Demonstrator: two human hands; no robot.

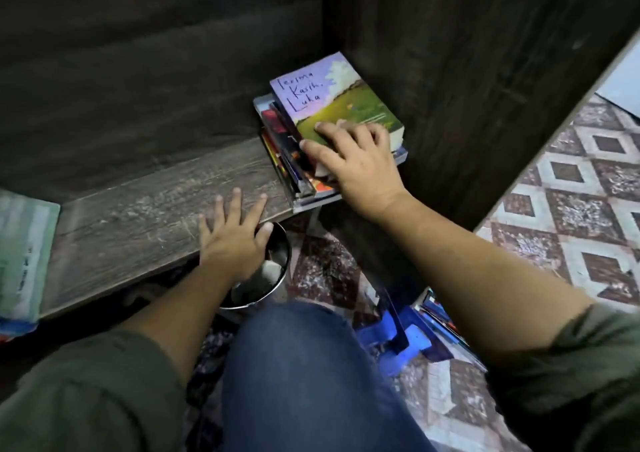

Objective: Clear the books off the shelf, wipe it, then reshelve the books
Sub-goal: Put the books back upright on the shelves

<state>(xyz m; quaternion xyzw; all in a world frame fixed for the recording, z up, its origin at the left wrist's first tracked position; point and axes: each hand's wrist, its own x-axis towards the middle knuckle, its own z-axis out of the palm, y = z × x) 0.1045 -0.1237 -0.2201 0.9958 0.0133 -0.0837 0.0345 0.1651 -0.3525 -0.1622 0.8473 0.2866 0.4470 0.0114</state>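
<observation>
Denim knee (311,375), patterned tile floor (571,188), scuffed wooden shelf (138,216), stacked books (332,98)

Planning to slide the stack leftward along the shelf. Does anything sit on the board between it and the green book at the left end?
Only the left hand, lying flat on the shelf near its front edge. Nothing else visible lies between the stack, under the right hand, and the green book.
</observation>
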